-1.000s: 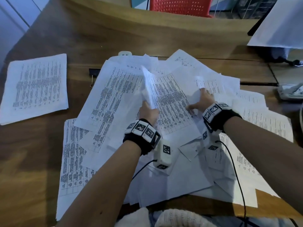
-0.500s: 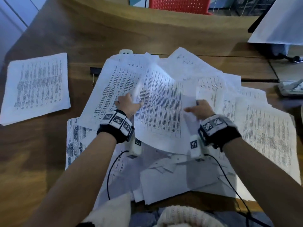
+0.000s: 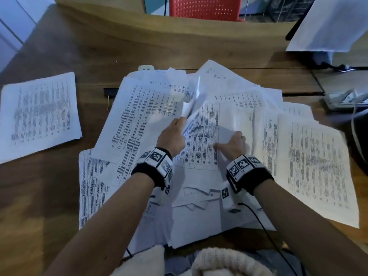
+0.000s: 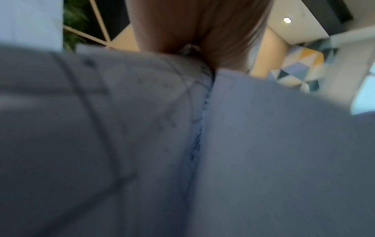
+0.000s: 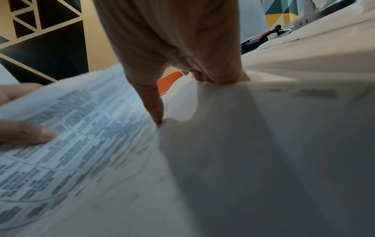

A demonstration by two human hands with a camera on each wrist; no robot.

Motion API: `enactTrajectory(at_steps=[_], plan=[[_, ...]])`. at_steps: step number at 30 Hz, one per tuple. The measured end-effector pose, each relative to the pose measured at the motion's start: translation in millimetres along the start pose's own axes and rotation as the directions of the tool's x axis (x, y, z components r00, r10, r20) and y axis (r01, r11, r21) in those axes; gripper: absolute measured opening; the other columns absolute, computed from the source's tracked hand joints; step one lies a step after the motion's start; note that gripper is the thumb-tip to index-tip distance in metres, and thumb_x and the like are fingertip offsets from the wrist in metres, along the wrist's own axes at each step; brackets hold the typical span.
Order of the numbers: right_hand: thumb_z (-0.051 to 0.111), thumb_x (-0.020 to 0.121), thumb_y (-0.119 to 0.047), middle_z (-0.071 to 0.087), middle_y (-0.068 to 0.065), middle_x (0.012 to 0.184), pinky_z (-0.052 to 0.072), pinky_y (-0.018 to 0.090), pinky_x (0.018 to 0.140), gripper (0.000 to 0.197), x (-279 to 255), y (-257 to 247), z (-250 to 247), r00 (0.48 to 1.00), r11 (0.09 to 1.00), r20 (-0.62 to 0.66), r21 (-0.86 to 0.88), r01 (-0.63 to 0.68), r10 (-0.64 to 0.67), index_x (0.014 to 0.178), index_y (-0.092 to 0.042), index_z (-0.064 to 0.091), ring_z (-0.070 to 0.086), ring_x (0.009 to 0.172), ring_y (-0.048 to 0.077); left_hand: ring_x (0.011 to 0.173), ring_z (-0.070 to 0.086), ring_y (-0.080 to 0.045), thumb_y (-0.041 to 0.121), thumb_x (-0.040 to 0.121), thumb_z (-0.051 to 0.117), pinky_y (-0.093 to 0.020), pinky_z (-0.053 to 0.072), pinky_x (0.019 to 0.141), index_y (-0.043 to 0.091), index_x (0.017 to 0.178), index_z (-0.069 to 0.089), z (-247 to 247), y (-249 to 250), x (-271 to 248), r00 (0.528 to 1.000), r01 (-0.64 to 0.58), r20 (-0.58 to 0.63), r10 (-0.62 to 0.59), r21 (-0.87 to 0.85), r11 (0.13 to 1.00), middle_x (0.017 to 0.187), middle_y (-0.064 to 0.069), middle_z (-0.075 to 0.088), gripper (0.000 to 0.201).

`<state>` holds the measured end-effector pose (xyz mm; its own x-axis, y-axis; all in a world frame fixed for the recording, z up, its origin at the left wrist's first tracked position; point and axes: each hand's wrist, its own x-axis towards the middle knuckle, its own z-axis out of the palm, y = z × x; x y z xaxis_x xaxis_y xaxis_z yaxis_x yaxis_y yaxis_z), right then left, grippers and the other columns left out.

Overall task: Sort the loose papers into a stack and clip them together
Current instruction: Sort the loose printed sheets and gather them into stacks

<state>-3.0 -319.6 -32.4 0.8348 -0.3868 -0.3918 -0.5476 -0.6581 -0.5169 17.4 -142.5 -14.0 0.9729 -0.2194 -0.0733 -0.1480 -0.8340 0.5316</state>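
Bare wooden table (image 3: 49, 196) open at near left; ahead, blocked by loose papers (image 3: 139, 116) (overlapping, some lifted) and binder clip (image 3: 110, 92).

Brown wooden table (image 3: 59, 196): loose papers (image 3: 310, 168) sprawl across its middle, a separate stack (image 3: 39, 114) lies left, binder clip (image 3: 109, 94) between.

Office setting. Evidence: wooden tabletop (image 3: 59, 186) covered with printed sheets (image 3: 139, 116) of tabulated text — red perforated chair (image 3: 205, 6) at upper centre, geometric wall panels (image 5: 40, 32) and a recessed ceiling light (image 4: 286, 20) in the wrist views.
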Motion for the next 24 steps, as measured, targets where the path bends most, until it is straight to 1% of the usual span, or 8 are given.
enactTrajectory(at_steps=[3, 5, 9, 12, 15, 19, 22, 24], plan=[[0.072, 0.075, -0.038, 0.038, 0.017, 0.132, 0.039, 0.042, 0.100, 0.080, 4, 1, -7, 0.999, 0.994, 0.015, 0.107, -0.031, 0.030, 0.132, 0.001, 0.031, 0.042, 0.120, 0.033, 0.088, 0.056, -0.026, -0.005, 0.091, 0.047, -0.019, 0.050, 0.059, 0.003, 0.134, 0.028, -20, -6, -1, 0.991, 0.076, -0.068, -0.114, -0.410, 0.909, 0.118, -0.015, 0.051, 0.048], [0.070, 0.075, -0.046, 0.038, 0.018, 0.136, 0.039, 0.042, 0.102, 0.084, 11, -2, -14, 0.998, 0.977, 0.020, 0.201, -0.066, 0.063, 0.134, 0.002, 0.031, 0.042, 0.123, 0.033, 0.104, 0.045, -0.020, -0.007, 0.088, 0.053, -0.017, 0.050, 0.073, 0.006, 0.133, 0.025, -41, -17, 0, 0.972, 0.124, -0.067, -0.225, -0.668, 0.734, 0.123, -0.004, 0.037, 0.054], [0.068, 0.080, -0.035, 0.040, 0.018, 0.139, 0.040, 0.045, 0.101, 0.079, 16, -19, -25, 0.969, 0.852, 0.245, 0.508, -0.131, 0.003, 0.138, 0.001, 0.027, 0.043, 0.125, 0.033, 0.123, 0.045, -0.028, 0.010, 0.079, 0.067, -0.045, 0.039, 0.105, 0.011, 0.135, 0.033, -69, -40, -11, 0.950, 0.175, 0.051, -0.307, -0.904, 0.390, 0.135, -0.015, 0.045, 0.065], [0.064, 0.081, -0.006, 0.054, 0.014, 0.121, 0.042, 0.044, 0.099, 0.057, 2, -40, -26, 0.947, 0.749, 0.226, 0.662, 0.023, -0.229, 0.131, 0.001, 0.037, 0.051, 0.114, 0.026, 0.117, 0.043, -0.013, 0.019, 0.081, 0.068, -0.037, 0.033, 0.108, 0.009, 0.139, 0.034, -69, -41, -21, 0.928, 0.278, 0.143, -0.345, -0.882, 0.381, 0.132, -0.003, 0.048, 0.067], [0.054, 0.083, 0.005, 0.062, 0.014, 0.115, 0.046, 0.043, 0.098, 0.036, -9, -63, -32, 0.927, 0.731, -0.074, 0.593, 0.338, -0.369, 0.119, 0.002, 0.053, 0.057, 0.107, 0.025, 0.104, 0.059, -0.022, 0.017, 0.074, 0.076, -0.038, 0.049, 0.096, 0.007, 0.114, 0.052, -68, -42, -23, 0.918, 0.269, 0.074, -0.390, -0.838, 0.474, 0.103, -0.002, 0.062, 0.048], [0.054, 0.085, 0.002, 0.062, 0.003, 0.103, 0.049, 0.024, 0.087, 0.026, -28, -85, -67, 0.785, 0.445, -0.415, 0.657, 0.608, -0.460, 0.106, -0.013, 0.054, 0.061, 0.093, 0.008, 0.072, 0.065, 0.004, 0.009, 0.082, 0.068, -0.016, 0.055, 0.069, 0.002, 0.102, 0.062, -100, -29, -19, 0.837, -0.021, -0.352, -0.418, -0.785, 0.619, 0.083, 0.002, 0.064, 0.022], [0.058, 0.084, -0.008, 0.063, -0.001, 0.098, 0.048, 0.025, 0.085, 0.021, -48, -93, -93, 0.656, 0.188, -0.551, 0.674, 0.714, -0.516, 0.102, -0.017, 0.053, 0.060, 0.092, 0.008, 0.067, 0.062, 0.000, 0.004, 0.086, 0.060, -0.020, 0.052, 0.063, 0.009, 0.091, 0.061, -129, -14, -24, 0.784, -0.328, -0.540, -0.308, -0.780, 0.533, 0.071, 0.015, 0.067, 0.007], [0.054, 0.082, -0.004, 0.060, -0.001, 0.096, 0.046, 0.021, 0.082, 0.022, -53, -92, -95, 0.678, 0.176, -0.531, 0.706, 0.686, -0.509, 0.101, -0.014, 0.049, 0.057, 0.088, 0.005, 0.068, 0.061, 0.000, 0.008, 0.087, 0.059, -0.020, 0.051, 0.065, 0.016, 0.088, 0.058, -136, -15, -28, 0.784, -0.429, -0.570, -0.245, -0.783, 0.450, 0.069, 0.016, 0.067, 0.008]])
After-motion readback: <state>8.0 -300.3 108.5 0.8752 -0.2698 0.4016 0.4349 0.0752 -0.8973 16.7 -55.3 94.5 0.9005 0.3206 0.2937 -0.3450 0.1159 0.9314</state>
